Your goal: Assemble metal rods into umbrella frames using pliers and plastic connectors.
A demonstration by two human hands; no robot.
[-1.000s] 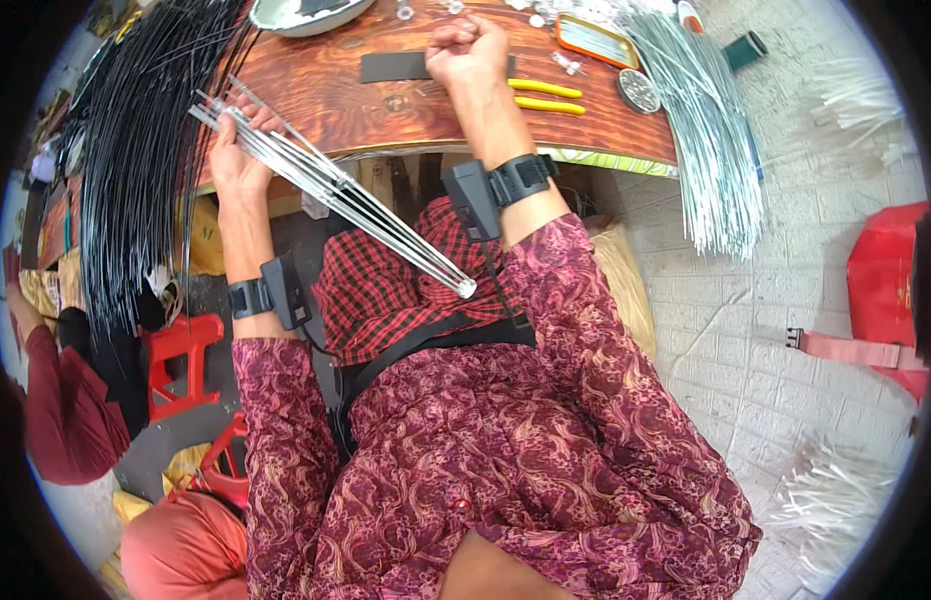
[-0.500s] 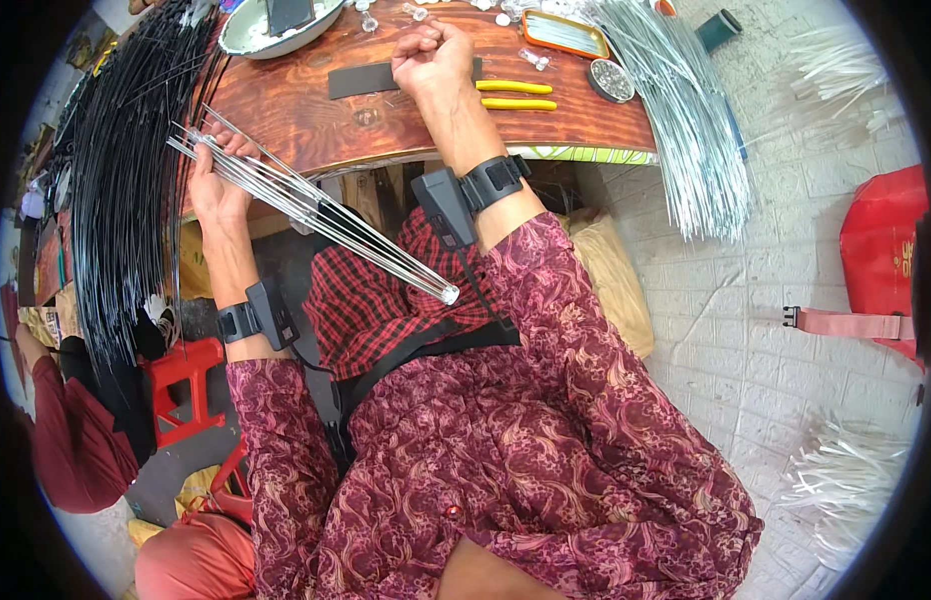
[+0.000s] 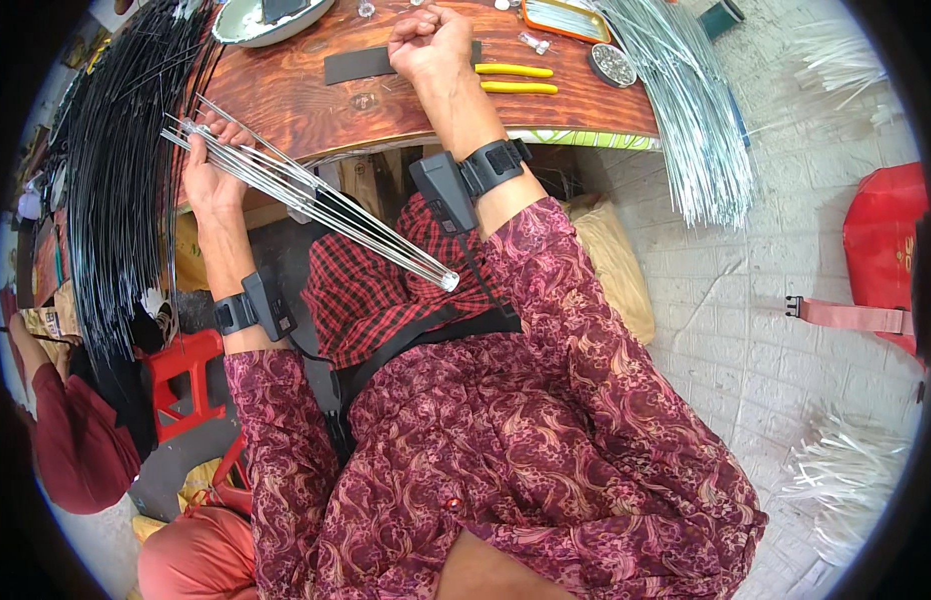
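Observation:
My left hand [image 3: 214, 170] is closed around one end of a bundle of thin silvery metal rods [image 3: 321, 205], with the fingers curled over it. The rods slant down to the right, over my lap, and come together at a small round pale end piece [image 3: 449, 281]. Above the table, my right hand [image 3: 433, 45] has its fingers curled in toward the palm; whatever is in them, if anything, I cannot make out. Partly behind that hand and wrist lies a flat dark strip [image 3: 356, 67]. Beside the wrist is a tool with yellow handles [image 3: 518, 88], its head hidden.
Long black rods [image 3: 121, 200] hang off the wooden table's [image 3: 296, 120] left side, silvery rods [image 3: 686, 130] off its right. A bowl [image 3: 271, 28], a tray [image 3: 566, 18] and a round tin [image 3: 612, 65] stand behind. Another person's sleeve [image 3: 86, 440] and a red stool [image 3: 186, 385] are at left.
The table and what lies on it sit slightly higher in the picture. My left hand and its rods have shifted slightly left at the held end. The right hand keeps its curled pose.

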